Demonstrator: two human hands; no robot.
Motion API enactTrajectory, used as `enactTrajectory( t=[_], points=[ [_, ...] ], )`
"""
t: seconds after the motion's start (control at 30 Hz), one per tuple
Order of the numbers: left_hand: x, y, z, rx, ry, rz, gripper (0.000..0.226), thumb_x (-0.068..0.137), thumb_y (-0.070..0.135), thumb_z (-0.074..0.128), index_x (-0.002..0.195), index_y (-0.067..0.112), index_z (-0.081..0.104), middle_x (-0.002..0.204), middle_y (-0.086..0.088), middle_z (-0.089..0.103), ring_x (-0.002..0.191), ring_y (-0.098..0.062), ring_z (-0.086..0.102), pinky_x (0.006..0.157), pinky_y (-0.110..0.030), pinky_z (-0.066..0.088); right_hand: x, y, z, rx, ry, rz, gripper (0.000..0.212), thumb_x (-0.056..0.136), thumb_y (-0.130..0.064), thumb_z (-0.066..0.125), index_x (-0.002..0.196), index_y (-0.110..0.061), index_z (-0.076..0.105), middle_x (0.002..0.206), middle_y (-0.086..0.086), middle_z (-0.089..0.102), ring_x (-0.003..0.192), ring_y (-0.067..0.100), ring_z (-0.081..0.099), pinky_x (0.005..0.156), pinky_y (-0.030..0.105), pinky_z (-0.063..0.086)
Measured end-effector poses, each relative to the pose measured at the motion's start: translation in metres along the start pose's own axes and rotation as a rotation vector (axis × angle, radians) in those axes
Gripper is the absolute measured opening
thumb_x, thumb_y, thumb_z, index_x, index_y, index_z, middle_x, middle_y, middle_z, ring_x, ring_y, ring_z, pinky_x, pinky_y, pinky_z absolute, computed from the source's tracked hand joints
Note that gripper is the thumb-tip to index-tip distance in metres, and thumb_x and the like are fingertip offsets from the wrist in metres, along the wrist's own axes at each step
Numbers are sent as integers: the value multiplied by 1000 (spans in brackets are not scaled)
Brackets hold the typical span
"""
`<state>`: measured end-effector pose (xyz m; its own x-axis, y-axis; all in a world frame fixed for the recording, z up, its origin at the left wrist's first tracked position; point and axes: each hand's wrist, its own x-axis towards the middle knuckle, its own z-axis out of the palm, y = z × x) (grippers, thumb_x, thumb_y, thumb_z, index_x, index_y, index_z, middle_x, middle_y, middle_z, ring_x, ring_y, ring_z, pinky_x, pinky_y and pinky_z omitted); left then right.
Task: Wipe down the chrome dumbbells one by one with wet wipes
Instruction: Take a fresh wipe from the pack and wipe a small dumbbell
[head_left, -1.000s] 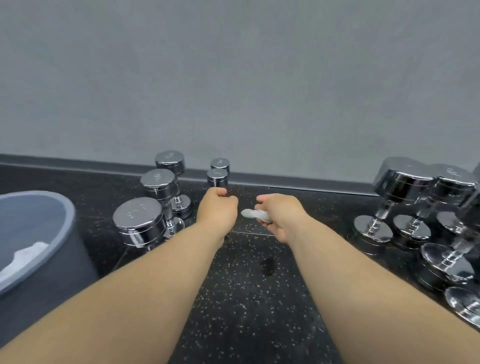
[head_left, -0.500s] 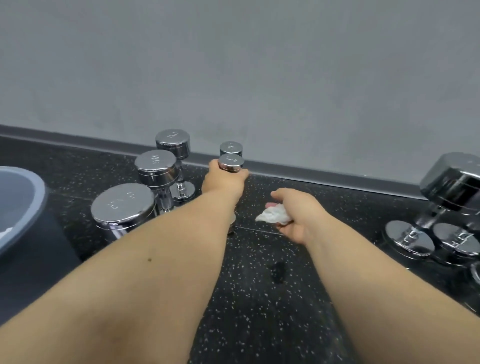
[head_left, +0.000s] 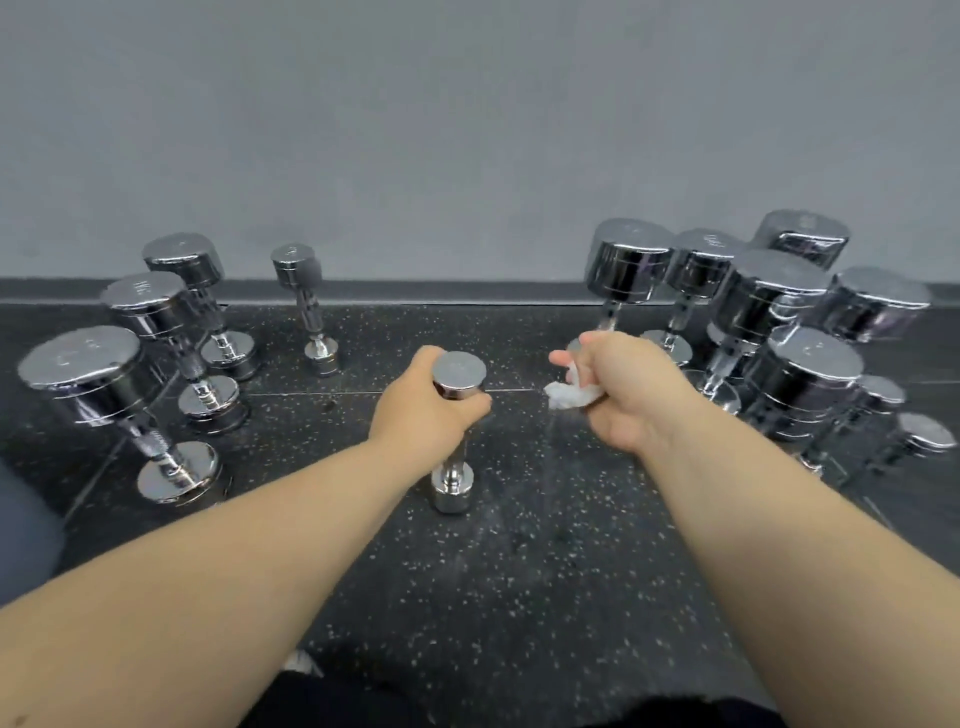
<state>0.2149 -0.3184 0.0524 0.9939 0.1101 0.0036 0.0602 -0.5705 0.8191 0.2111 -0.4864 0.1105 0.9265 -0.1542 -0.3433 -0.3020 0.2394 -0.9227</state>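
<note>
Two grips | left grip (head_left: 422, 410) clamped round upright small dumbbell (head_left: 459, 375) below top head | right grip (head_left: 635, 400) clutching wet wipe (head_left: 571, 396)

At centre a dumbbell (head_left: 459, 382) is upright in the left hand (head_left: 421, 413), the wipe (head_left: 571, 396) in the right hand (head_left: 631, 397) just right of it. On the floor (head_left: 519, 571) three dumbbells (head_left: 150, 306) stand left, a small one (head_left: 300, 273) behind by the wall (head_left: 467, 130), a cluster (head_left: 774, 296) right.

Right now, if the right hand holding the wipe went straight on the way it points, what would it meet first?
Probably the base of the nearest large dumbbell, peeking out just beyond the right hand and wipe; depth is unclear.
</note>
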Motion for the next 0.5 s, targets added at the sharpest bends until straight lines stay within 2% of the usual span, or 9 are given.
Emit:
enactTrajectory(
  t=[0.03,0.1,0.17,0.23,0.3,0.37,0.43,0.5],
  points=[
    [-10,9,11,-26,-17,4,35,82,37,73,107,30,50,92,12,62,87,-15,59,67,-30,44,-6,-1,-8,0,-4,-12,33,92,10,39,113,-8,57,82,7,55,67,15,47,63,27,36],
    [-28,23,32,-59,-60,26,33,81,36,75,103,31,51,89,13,63,83,-13,59,69,-30,44,-18,3,-28,22,18,-47,41,87,17,40,114,-11,52,99,12,58,80,22,53,70,35,41],
    [-45,32,50,-43,-130,64,35,80,37,76,105,32,50,90,14,62,84,-12,59,71,-31,46,-35,13,-43,-6,39,-82,37,86,16,50,111,-11,50,105,13,58,91,27,57,84,38,48],
    [-59,39,62,-14,-198,113,39,80,39,77,108,36,49,94,15,62,86,-8,59,70,-30,47,-43,29,-54,-8,64,-105,31,84,10,61,106,-12,56,106,14,63,94,28,62,92,40,52],
    [-68,42,69,-16,-225,153,43,79,40,78,110,42,48,101,16,62,91,-5,59,73,-28,48,-51,43,-65,-35,127,-164,18,81,5,68,91,-11,65,96,13,71,88,27,68,84,38,56],
    [-73,43,70,-14,-223,182,52,80,38,78,119,45,45,113,16,57,98,-4,58,78,-25,48,-50,51,-70,-80,170,-255,10,80,-3,72,77,-13,71,82,5,75,76,19,69,72,32,56],
    [-78,44,68,-78,-240,192,65,83,28,76,132,48,39,127,16,47,101,4,54,77,-19,46,-48,52,-69,-221,142,-313,11,82,-11,72,76,-19,76,80,-1,76,79,14,71,74,31,57],
    [-81,46,63,-192,-291,203,60,89,18,67,128,55,40,135,20,42,98,17,51,74,-7,44,-48,56,-63,-282,43,-338,13,87,-15,69,83,-21,79,89,-5,76,88,12,71,82,30,56]
  ],
)
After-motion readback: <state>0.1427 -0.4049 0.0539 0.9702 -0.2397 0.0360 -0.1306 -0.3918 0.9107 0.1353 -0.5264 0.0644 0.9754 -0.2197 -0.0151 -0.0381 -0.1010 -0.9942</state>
